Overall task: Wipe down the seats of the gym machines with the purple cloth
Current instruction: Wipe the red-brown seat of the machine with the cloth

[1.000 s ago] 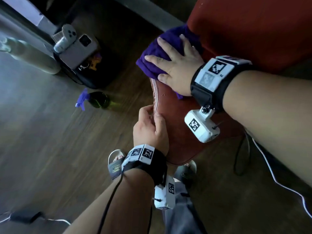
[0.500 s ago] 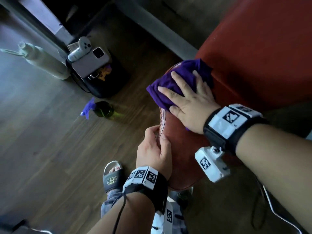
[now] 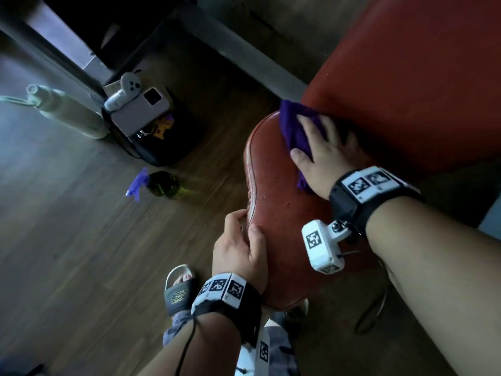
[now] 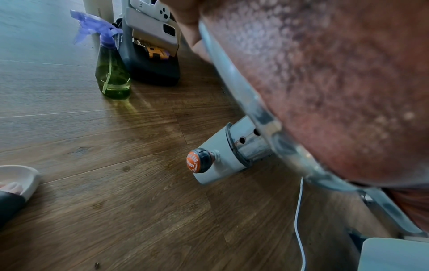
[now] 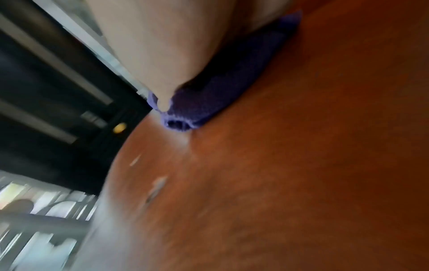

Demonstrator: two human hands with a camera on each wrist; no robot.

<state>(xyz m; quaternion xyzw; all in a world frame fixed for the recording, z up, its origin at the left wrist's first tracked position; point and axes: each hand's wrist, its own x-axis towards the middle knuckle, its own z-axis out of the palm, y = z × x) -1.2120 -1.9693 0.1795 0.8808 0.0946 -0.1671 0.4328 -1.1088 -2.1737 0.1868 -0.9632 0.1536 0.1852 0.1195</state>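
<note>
The right hand [image 3: 322, 156] lies flat with its fingers spread, pressing the purple cloth [image 3: 294, 128] down on the far end of the red seat [image 3: 282, 202], close to where the seat meets the red backrest [image 3: 406, 77]. The cloth is bunched under the palm, with folds showing past the fingertips and a corner poking out below the wrist; in the right wrist view a rolled edge of the cloth [image 5: 183, 117] sits directly on the worn leather beneath the thumb. The left hand [image 3: 238, 253] grips the near left edge of the seat, thumb on top by the stitched seam and the fingers curled over the rim. In the left wrist view the seat's cracked underside [image 4: 325, 82] fills the upper right, with a metal frame rail along it, a chrome post entering a grey sleeve, and an orange-capped adjustment knob [image 4: 197, 161] on that sleeve. On the wooden floor [image 3: 67, 253] to the left a green spray bottle [image 4: 112, 77] with a purple trigger stands upright, just beside a dark bag [image 3: 162, 147] that carries a phone [image 3: 141, 109] and a white controller [image 3: 123, 90]. A pale bottle [image 3: 67, 112] stands further left. A foot in a slide sandal [image 3: 177, 291] is planted on the floor beside the left wrist.
</note>
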